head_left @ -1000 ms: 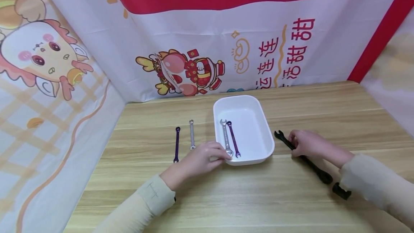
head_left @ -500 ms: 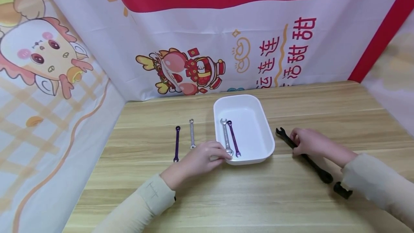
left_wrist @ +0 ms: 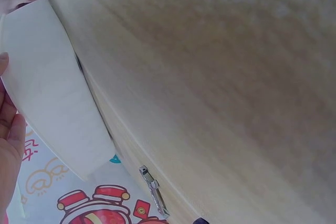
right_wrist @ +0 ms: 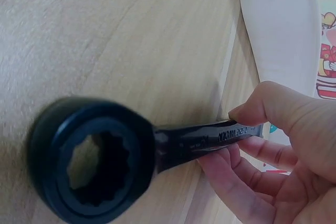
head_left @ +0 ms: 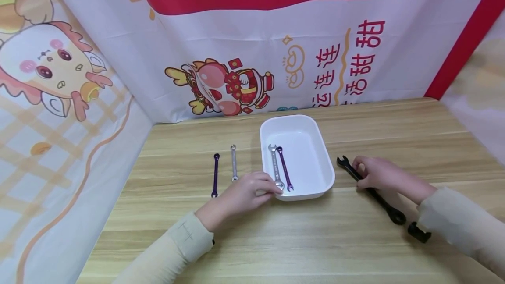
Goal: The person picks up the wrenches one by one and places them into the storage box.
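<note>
My right hand (head_left: 376, 174) pinches the handle of a large black combination wrench (head_left: 383, 202) right of the tray. In the right wrist view, the wrench's ring end (right_wrist: 139, 140) looms close to the camera, with thumb and fingers around the shaft. My left hand (head_left: 248, 193) grips the near left corner of a white tray (head_left: 325, 152) by its rim. Inside the tray, along its left side, lie a silver wrench (head_left: 275, 168) and a thinner purple wrench (head_left: 286, 170).
On the wooden table (head_left: 300, 240) left of the tray lie a small silver wrench (head_left: 234, 161) and a dark purple wrench (head_left: 215, 174). A small black object (head_left: 419, 232) shows by the right cuff. Printed cloth (head_left: 236, 30) stands behind the table.
Hands, tray and loose wrenches stay nearly in place. The black wrench's open end has shifted very slightly to the right in the head view, still in the right hand's pinch.
</note>
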Motion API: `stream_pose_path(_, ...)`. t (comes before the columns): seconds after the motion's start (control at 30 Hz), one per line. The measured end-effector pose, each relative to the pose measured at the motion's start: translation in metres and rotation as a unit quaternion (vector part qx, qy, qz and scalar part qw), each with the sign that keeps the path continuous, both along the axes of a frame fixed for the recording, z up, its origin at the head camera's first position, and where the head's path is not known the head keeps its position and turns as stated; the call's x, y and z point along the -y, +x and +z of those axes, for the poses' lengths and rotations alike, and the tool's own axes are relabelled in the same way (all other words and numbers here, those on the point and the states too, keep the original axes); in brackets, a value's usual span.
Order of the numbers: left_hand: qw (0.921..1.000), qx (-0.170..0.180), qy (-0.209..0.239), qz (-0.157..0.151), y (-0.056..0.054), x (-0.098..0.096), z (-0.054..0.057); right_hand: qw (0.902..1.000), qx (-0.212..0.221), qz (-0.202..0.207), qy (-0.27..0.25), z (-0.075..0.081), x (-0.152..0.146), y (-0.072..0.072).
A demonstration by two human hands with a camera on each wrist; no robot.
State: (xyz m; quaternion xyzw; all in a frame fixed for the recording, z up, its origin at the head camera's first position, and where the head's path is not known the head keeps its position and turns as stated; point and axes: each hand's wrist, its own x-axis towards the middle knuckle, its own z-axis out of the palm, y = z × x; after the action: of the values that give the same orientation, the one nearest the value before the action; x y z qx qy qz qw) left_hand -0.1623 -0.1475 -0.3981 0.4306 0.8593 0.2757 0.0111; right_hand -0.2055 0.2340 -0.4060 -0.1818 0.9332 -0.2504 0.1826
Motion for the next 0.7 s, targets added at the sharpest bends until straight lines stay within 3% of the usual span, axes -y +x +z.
stream_pose_path(0.33, 1.0000, 0.001, 0.001, 0.000, 0.001, -0.001, 0.001, 0.9999, 0.007, -0.005, 0.005, -0.001, -0.002, -0.002)
stream_pose_path(0.7, 0.9999, -0.008, 0.008, -0.005, 0.001, -0.001, 0.000, 0.9967, 0.047, -0.028, -0.059, -0.004, -0.012, -0.005)
